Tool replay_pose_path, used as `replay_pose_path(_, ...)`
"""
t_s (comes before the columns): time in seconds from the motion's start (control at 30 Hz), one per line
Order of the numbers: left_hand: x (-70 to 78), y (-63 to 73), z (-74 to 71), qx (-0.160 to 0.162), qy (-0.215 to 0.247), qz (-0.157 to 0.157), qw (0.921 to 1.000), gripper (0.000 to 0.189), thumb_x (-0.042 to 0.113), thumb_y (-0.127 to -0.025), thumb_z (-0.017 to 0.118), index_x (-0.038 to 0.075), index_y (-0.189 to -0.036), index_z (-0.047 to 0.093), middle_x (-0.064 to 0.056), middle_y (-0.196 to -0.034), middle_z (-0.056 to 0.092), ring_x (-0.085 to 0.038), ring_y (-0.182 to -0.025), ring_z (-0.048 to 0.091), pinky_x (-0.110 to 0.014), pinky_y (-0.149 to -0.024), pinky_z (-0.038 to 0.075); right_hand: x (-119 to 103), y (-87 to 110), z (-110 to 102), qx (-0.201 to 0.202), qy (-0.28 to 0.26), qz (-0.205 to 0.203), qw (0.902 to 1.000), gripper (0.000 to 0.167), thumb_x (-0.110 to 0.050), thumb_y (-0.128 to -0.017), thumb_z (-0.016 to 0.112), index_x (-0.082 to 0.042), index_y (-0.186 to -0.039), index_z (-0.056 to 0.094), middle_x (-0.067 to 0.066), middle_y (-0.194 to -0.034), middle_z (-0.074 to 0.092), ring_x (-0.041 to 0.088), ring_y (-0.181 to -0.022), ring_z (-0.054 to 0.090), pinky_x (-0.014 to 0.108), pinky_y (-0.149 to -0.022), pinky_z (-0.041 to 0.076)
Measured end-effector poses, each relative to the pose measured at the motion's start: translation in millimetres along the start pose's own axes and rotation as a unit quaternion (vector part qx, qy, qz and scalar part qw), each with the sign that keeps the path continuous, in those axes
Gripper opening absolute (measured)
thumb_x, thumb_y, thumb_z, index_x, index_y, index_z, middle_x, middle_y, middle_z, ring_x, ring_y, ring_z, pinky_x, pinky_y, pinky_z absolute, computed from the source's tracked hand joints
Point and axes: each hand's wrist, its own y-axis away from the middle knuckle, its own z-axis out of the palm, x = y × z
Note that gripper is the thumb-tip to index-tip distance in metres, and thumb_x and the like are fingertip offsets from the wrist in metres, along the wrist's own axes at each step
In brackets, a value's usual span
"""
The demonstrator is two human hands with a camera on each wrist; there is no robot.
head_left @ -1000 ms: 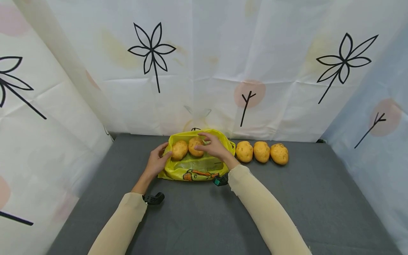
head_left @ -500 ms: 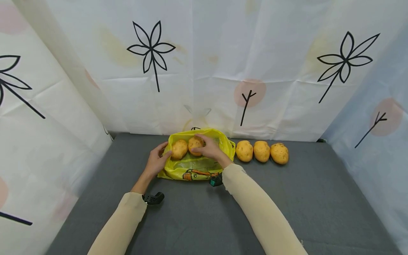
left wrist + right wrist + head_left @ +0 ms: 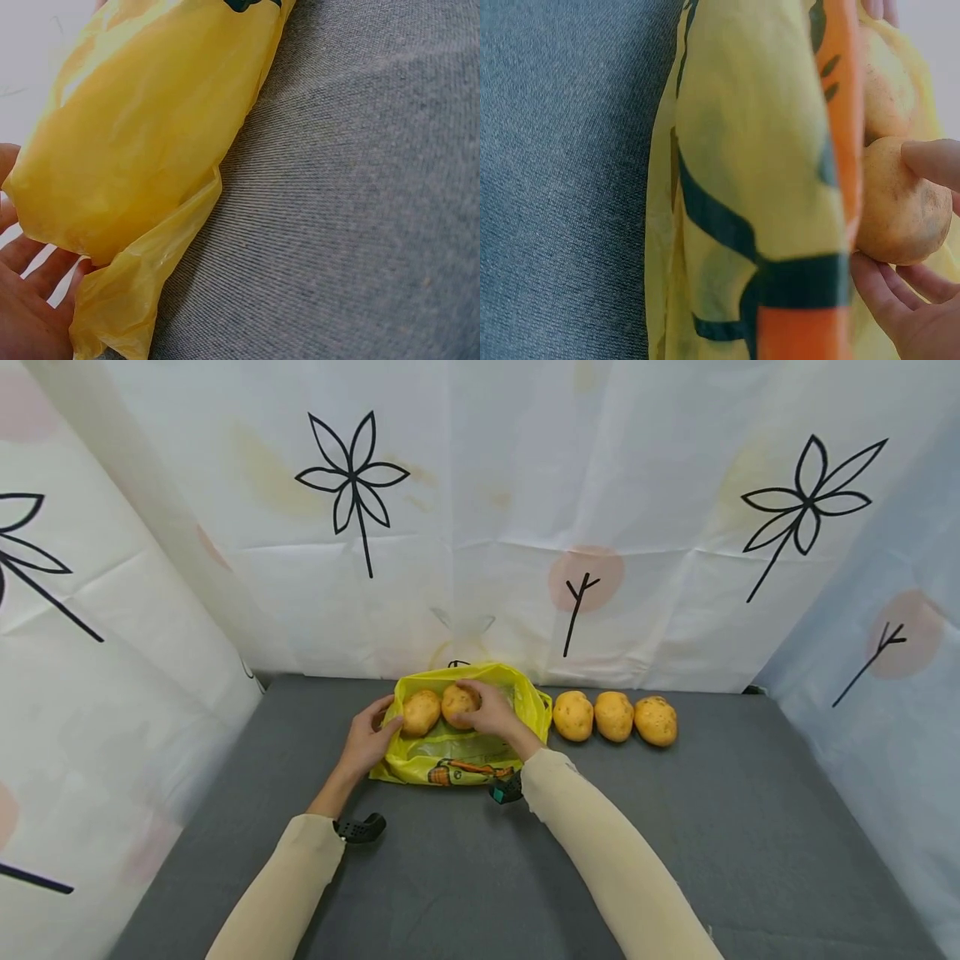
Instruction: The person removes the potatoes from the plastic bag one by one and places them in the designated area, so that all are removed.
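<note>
A person in cream sleeves is working with both bare hands at a yellow plastic bag (image 3: 408, 768) near the far edge of a grey cloth-covered bench (image 3: 450, 877). The right hand (image 3: 495, 710) is reaching inside the bag's open mouth, its grip clamped on a potato (image 3: 454, 700); the right wrist view is showing the thumb pressing one side and fingers curling against the other. A second potato (image 3: 422, 712) is lying in the bag just to the left of the gripped one.

At the bag's left edge, the left hand (image 3: 369, 739) is holding the rim, its grip closed on the plastic, the thumb resting at the mouth beside the second potato and the fingers spreading behind the yellow film. Orange and dark printing is showing along the bag's near side.

Outside, three more potatoes are sitting side by side in a row on the bench: the nearest potato (image 3: 573, 717) just beside the bag's right edge, a middle potato (image 3: 613, 717), and an end potato (image 3: 656, 721). Black wrist devices (image 3: 363, 828) are jutting from both wrists. A pale curtain (image 3: 480, 468) with black leaf drawings is hanging behind the bench.
</note>
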Motion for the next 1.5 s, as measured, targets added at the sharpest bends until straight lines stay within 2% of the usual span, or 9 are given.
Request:
replay_pose_path(0.23, 1.5, 2.3, -0.9, -0.006, 0.005, 0.003, 1.0000, 0.055, 0.021, -0.108, 0.054, 0.000, -0.156, 0.036, -0.027, -0.151, 0.043, -0.043, -0.135, 0.046, -0.058, -0.102, 0.046, -12, 8.9, -9, -0.002, -0.046, 0.004, 0.9989, 0.061, -0.009, -0.094, 0.073, -0.014, -0.150, 0.051, 0.015, -0.147, 0.050, 0.035, -0.119, 0.057, 0.045, -0.088, 0.054)
replay_pose_path(0.37, 22.9, 9.5, -2.3, -0.016, 0.010, -0.005, 0.9998, 0.054, 0.013, -0.108, 0.052, -0.006, -0.155, 0.034, -0.032, -0.151, 0.041, -0.047, -0.135, 0.045, -0.060, -0.102, 0.045, -17, 14.4, -16, -0.006, -0.062, -0.005, 0.9981, 0.061, -0.010, -0.095, 0.073, -0.015, -0.151, 0.050, 0.015, -0.144, 0.051, 0.034, -0.113, 0.059, 0.041, -0.084, 0.055)
replay_pose_path(0.47, 19.7, 7.5, -2.4, -0.015, 0.003, 0.003, 0.9999, 0.053, 0.015, -0.108, 0.053, -0.005, -0.154, 0.036, -0.030, -0.150, 0.042, -0.046, -0.134, 0.045, -0.058, -0.101, 0.047, -20, 20.3, -22, -0.009, -0.073, -0.007, 0.9973, 0.062, -0.013, -0.095, 0.073, -0.016, -0.152, 0.048, 0.014, -0.145, 0.050, 0.035, -0.112, 0.060, 0.041, -0.083, 0.056)
replay_pose_path(0.6, -3.6, -0.1, -0.9, -0.006, 0.001, 0.018, 0.9998, 0.055, 0.024, -0.107, 0.055, 0.002, -0.155, 0.039, -0.024, -0.150, 0.045, -0.041, -0.134, 0.047, -0.056, -0.100, 0.048, -24, 28.1, -30, -0.013, -0.101, -0.005, 0.9948, 0.063, -0.015, -0.096, 0.073, -0.016, -0.153, 0.046, 0.014, -0.146, 0.047, 0.036, -0.113, 0.061, 0.043, -0.084, 0.056)
replay_pose_path(0.8, -6.2, 2.0, -0.1, -0.005, 0.001, 0.004, 1.0000, 0.056, 0.026, -0.107, 0.055, 0.004, -0.156, 0.039, -0.022, -0.152, 0.045, -0.038, -0.135, 0.047, -0.056, -0.102, 0.047, -22, 38.5, -41, -0.020, -0.113, -0.018, 0.9933, 0.066, -0.016, -0.096, 0.073, -0.014, -0.155, 0.044, 0.014, -0.151, 0.043, 0.038, -0.116, 0.060, 0.053, -0.090, 0.054)
replay_pose_path(0.97, -5.3, 1.6, -0.1, -0.004, 0.010, 0.002, 0.9999, 0.055, 0.025, -0.107, 0.056, 0.004, -0.156, 0.039, -0.022, -0.153, 0.044, -0.039, -0.136, 0.046, -0.056, -0.102, 0.047, -24, 46.7, -51, -0.016, -0.093, -0.034, 0.9949, 0.067, -0.019, -0.095, 0.074, -0.016, -0.155, 0.043, 0.015, -0.153, 0.041, 0.040, -0.120, 0.057, 0.048, -0.086, 0.056)
replay_pose_path(1.23, -5.4, 1.7, -0.8, -0.006, 0.012, 0.004, 0.9999, 0.056, 0.026, -0.107, 0.055, 0.005, -0.156, 0.039, -0.022, -0.152, 0.044, -0.039, -0.135, 0.047, -0.056, -0.101, 0.048, -28, 63.1, -71, -0.004, -0.075, -0.044, 0.9962, 0.070, -0.022, -0.095, 0.075, -0.018, -0.157, 0.041, 0.012, -0.158, 0.037, 0.044, -0.126, 0.051, 0.051, -0.089, 0.054)
replay_pose_path(1.37, -5.2, 2.0, -1.1, -0.005, 0.008, 0.004, 0.9999, 0.056, 0.026, -0.107, 0.055, 0.004, -0.156, 0.038, -0.023, -0.153, 0.043, -0.040, -0.136, 0.046, -0.056, -0.101, 0.047, -25, 68.6, -80, 0.001, -0.089, -0.040, 0.9952, 0.073, -0.021, -0.095, 0.075, -0.019, -0.158, 0.039, 0.010, -0.160, 0.033, 0.044, -0.127, 0.048, 0.058, -0.092, 0.051)
replay_pose_path(1.5, -4.4, 2.4, -0.9, -0.005, 0.005, 0.003, 1.0000, 0.056, 0.026, -0.107, 0.055, 0.004, -0.156, 0.038, -0.022, -0.153, 0.043, -0.040, -0.137, 0.046, -0.056, -0.102, 0.047, -20, 74.4, -90, 0.003, -0.105, -0.037, 0.9937, 0.073, -0.014, -0.096, 0.073, -0.013, -0.159, 0.037, 0.016, -0.159, 0.032, 0.047, -0.126, 0.049, 0.063, -0.093, 0.048)
